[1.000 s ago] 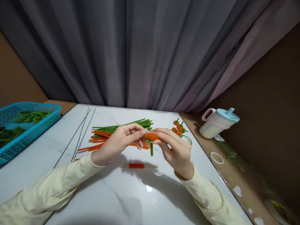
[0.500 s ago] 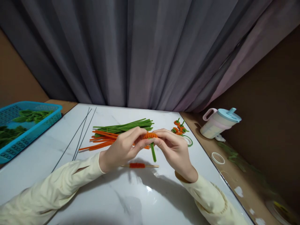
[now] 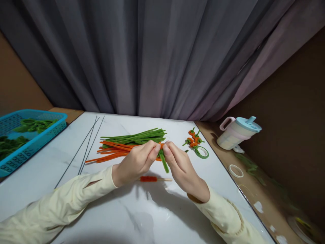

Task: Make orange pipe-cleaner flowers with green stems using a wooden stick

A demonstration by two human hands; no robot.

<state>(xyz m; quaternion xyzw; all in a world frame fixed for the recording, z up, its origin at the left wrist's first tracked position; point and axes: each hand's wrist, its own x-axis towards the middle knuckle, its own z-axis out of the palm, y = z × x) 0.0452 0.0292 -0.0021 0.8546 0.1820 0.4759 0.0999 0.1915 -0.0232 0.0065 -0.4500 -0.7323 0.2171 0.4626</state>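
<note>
Pinching together at the bench's centre, our left hand [image 3: 135,162] and right hand [image 3: 181,167] have closed over the orange pipe-cleaner coil [image 3: 161,145], which a second ago lay open to view between the fingers; now only its fuzzy rim and the green stem [image 3: 164,162] show, the stem pointing toward six o'clock. At eleven o'clock lie fuzzy green pipe cleaners [image 3: 134,136] over orange pipe cleaners [image 3: 114,150]; finished coils [image 3: 193,139] sit at two o'clock.
</note>
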